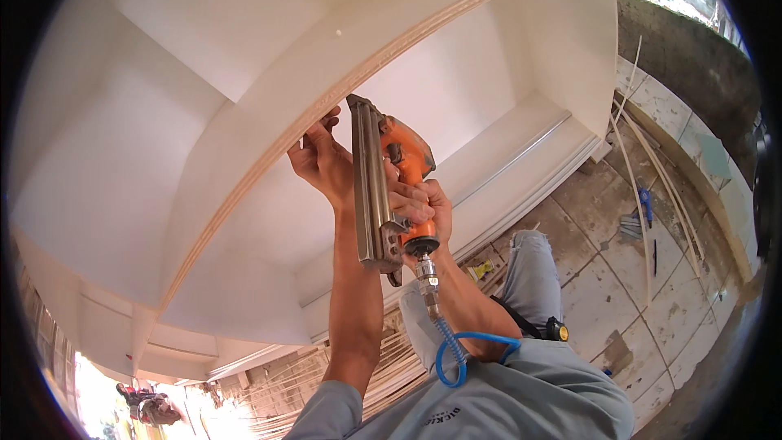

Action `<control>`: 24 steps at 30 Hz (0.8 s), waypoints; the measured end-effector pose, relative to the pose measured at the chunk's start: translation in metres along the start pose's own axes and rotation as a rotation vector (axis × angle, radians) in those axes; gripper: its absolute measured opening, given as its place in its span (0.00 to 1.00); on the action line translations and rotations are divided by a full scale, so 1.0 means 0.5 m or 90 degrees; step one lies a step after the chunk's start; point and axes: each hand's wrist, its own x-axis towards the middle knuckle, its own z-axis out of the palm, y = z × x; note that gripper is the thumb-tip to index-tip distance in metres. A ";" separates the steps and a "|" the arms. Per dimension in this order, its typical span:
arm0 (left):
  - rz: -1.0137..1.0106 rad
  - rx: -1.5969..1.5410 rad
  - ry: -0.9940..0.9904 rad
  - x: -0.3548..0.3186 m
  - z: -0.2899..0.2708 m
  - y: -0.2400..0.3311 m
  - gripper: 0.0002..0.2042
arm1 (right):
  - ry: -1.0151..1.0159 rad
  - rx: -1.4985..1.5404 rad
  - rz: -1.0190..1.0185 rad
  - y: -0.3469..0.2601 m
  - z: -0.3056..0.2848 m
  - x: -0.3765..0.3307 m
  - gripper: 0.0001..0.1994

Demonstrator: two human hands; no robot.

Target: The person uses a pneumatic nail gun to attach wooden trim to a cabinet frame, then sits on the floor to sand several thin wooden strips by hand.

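My right hand (423,208) grips the handle of an orange pneumatic nail gun (399,159); its long metal magazine (371,187) points up, nose against a thin wooden trim strip (269,155). My left hand (322,159) presses fingers on that strip, which runs along the front edge of a white cabinet shelf (244,114). A blue coiled air hose (452,350) hangs from the gun's base over my right forearm.
The white cabinet (489,73) fills the upper view with open compartments. On the tiled floor (619,277) lie thin wooden strips (643,195) and a blue tool (645,204). More strips are piled at the lower left (383,375). A low wall (692,65) stands at right.
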 end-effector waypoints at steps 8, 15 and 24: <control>0.018 -0.015 0.050 -0.006 0.024 0.004 0.09 | -0.011 0.075 0.010 -0.001 0.011 0.000 0.25; 0.026 -0.020 0.055 -0.001 0.022 0.005 0.08 | -0.033 0.072 0.027 0.000 0.011 0.002 0.25; 0.009 -0.015 0.062 -0.004 0.022 0.010 0.08 | -0.051 0.052 0.038 -0.005 0.005 0.004 0.25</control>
